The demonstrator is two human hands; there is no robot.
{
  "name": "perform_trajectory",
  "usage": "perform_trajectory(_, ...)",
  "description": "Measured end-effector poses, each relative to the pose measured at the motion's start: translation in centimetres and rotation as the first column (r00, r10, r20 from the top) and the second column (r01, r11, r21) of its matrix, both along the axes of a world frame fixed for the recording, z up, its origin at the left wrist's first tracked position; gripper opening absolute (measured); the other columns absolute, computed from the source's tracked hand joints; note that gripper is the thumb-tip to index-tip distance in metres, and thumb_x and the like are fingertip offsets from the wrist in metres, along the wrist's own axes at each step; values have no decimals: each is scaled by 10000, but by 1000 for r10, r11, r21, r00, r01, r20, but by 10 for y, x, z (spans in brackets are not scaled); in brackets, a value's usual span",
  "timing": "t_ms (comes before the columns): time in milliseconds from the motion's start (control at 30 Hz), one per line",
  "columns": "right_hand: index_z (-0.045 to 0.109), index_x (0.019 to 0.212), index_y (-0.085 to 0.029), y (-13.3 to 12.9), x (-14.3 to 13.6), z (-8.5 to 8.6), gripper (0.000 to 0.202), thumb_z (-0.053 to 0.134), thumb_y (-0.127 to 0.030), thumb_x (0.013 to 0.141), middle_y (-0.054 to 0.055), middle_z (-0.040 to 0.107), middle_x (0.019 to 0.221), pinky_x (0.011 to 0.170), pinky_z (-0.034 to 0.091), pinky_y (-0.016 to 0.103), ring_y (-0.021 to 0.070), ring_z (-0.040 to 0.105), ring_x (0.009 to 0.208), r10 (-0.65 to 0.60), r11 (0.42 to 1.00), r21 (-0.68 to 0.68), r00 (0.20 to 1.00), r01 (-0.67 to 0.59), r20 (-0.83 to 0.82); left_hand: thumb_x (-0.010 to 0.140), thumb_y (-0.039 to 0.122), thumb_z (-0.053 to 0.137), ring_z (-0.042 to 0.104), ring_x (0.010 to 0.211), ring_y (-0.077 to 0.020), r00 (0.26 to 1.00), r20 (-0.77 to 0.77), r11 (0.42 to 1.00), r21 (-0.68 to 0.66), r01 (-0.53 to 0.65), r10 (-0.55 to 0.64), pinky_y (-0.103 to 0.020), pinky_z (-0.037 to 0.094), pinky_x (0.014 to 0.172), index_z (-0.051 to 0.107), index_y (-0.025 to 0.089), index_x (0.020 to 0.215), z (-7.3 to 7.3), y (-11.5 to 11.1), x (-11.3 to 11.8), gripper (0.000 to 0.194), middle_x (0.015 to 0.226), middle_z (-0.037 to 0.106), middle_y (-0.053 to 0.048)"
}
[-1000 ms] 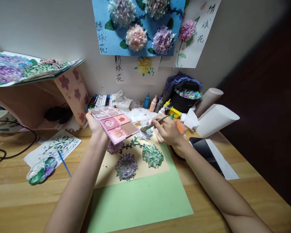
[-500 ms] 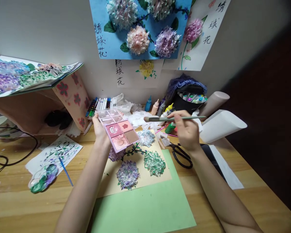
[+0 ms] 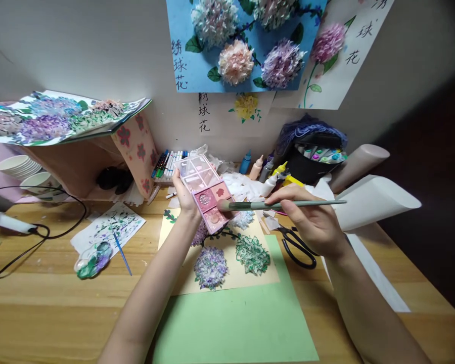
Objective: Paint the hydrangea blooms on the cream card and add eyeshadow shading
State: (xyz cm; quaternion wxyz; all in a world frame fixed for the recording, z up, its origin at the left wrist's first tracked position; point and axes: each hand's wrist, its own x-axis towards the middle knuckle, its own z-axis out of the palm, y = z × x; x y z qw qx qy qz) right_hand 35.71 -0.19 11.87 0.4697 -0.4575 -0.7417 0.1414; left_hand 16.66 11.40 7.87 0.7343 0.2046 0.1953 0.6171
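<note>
My left hand (image 3: 186, 199) holds an open pink makeup palette (image 3: 206, 201) tilted above the sheets. In my right hand (image 3: 307, 217) is a long green-handled brush (image 3: 280, 205), pinched between thumb and fingers. The brush's bristles are over the palette's lower pans; whether they touch is hard to tell. Beneath lies a cream sheet (image 3: 231, 280) bearing a purple textured flower (image 3: 211, 268), a green one (image 3: 252, 255) and a pale blue one (image 3: 243, 219), the last partly covered. Part of another purple flower shows under the palette. A light green sheet (image 3: 235, 328) lies under the cream one.
Black scissors (image 3: 299, 247) lie right of the sheets. Behind are paint bottles (image 3: 256, 168), markers (image 3: 170, 164) and a black container (image 3: 311, 162). A white paper roll (image 3: 379, 202) is at right. At left are a paint-spotted paper (image 3: 127, 222), blue brush (image 3: 122, 253) and decorated box (image 3: 134, 156).
The brush has moved down and left relative to the palette, its bristles now over the pans. The palette is turned more upright. The camera view has shifted left.
</note>
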Motion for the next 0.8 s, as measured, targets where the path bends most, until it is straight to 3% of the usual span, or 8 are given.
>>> perform_trajectory(133,611,876,-209,3,8,3,170,444,-233,893,41,611,831,728,436,336,182,565,801,-42,999,33,998,40,48,783,625,354,647,702,-203,999,-35,999,7,-34,34,-337,494,721,634,156,864,-8,11,14,552,774,678,-85)
perform_trajectory(233,606,930,-206,4,14,4,168,444,-228,891,47,620,870,747,445,338,186,570,837,41,999,4,997,-41,58,782,615,390,644,697,-192,998,-48,999,21,-26,27,-323,491,703,627,166,887,-11,18,30,519,770,676,-72)
perform_trajectory(300,610,925,-205,5,19,5,163,453,-221,885,45,629,856,740,451,334,185,574,833,66,998,-25,992,-63,107,782,616,393,637,663,-184,996,-92,1000,17,-16,18,-304,491,652,625,157,865,-11,22,40,520,750,672,-70)
perform_trajectory(433,620,893,-223,8,29,5,163,457,-221,880,36,642,830,728,451,335,184,581,806,-26,1000,17,989,24,146,809,582,374,623,620,-168,984,-180,1000,-19,3,-6,-278,481,600,620,144,829,-8,28,55,503,737,669,-72)
perform_trajectory(500,621,933,-230,7,33,2,168,462,-228,879,38,654,864,749,456,345,190,586,832,9,1000,7,988,-10,152,820,569,369,613,610,-160,980,-198,999,-30,11,-16,-269,476,595,618,140,814,-7,32,61,496,734,666,-73)
perform_trajectory(633,619,976,-227,-1,40,-15,181,474,-200,871,42,666,884,766,460,350,190,587,853,47,999,-2,983,-48,176,802,600,397,584,560,-143,970,-240,999,-30,21,-28,-250,457,564,604,149,755,-7,37,70,498,686,643,-56)
perform_trajectory(800,610,1040,-225,-19,48,-48,225,469,-168,874,52,672,928,773,467,356,189,594,883,43,999,-12,997,-43,70,774,656,428,584,565,-159,953,-302,999,-34,7,-16,-266,454,565,599,161,732,-7,36,74,525,666,618,-58)
